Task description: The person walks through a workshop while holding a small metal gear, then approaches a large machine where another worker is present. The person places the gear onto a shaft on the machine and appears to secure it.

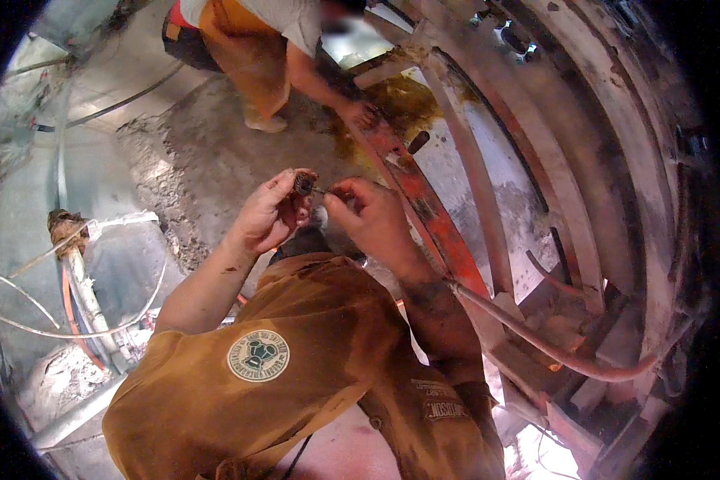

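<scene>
Between the fingers and thumb of my left hand [273, 212] is a small dark round part with a ridged edge [304, 183]. Its exact kind is hard to make out. My right hand [370, 220] is close beside it on the right, thumb and forefinger pinched on a thin stem [320, 191] that points toward the round part. Whether the stem is joined to that part I cannot tell. Both hands are raised in front of my brown apron [312, 320], over the dusty floor.
A red, worn metal beam [436, 212] runs along my right, with curved metal ribs [488, 192] beyond it. Ahead, another person [248, 48] in a brown apron leans with a hand on the beam. A hose [568, 362] crosses at right; pipes and cables [84, 296] stand at left.
</scene>
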`<state>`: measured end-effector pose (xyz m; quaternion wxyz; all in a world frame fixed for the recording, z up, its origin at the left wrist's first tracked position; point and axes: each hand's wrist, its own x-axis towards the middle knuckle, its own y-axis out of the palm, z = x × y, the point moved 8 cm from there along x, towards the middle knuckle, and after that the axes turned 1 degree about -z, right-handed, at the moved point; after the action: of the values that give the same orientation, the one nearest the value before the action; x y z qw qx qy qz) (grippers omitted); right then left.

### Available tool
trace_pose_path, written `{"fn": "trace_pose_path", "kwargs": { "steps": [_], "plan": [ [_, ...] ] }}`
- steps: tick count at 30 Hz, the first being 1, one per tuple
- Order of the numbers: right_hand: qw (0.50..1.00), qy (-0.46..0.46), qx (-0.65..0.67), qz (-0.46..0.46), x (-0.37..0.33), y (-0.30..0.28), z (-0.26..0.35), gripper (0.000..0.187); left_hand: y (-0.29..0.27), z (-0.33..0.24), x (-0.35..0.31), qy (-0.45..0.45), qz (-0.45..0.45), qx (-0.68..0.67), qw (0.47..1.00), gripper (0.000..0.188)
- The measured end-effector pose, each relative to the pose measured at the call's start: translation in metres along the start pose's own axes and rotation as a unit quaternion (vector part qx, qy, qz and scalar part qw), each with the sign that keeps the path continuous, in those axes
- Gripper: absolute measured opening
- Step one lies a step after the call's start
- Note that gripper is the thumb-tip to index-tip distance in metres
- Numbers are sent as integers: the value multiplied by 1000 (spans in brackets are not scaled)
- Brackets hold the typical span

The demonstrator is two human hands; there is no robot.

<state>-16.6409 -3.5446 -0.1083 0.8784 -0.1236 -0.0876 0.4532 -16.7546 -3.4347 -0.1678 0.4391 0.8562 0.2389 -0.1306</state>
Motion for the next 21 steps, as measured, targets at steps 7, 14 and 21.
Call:
{"fn": "trace_pose_path", "kwargs": {
  "steps": [7, 14, 21],
  "plan": [
    [995, -42, -83, -25, -6, -6, 9, 19, 4, 3, 2, 11, 6, 53, 999, 37],
    [993, -30, -113, -22, -9, -9, 11, 21, 5, 4, 1, 5, 8, 70, 998, 38],
    [965, -152, -206, -49, -13, -1, 14, 19, 3, 3, 0, 26, 14, 129, 991, 35]
  ]
}}
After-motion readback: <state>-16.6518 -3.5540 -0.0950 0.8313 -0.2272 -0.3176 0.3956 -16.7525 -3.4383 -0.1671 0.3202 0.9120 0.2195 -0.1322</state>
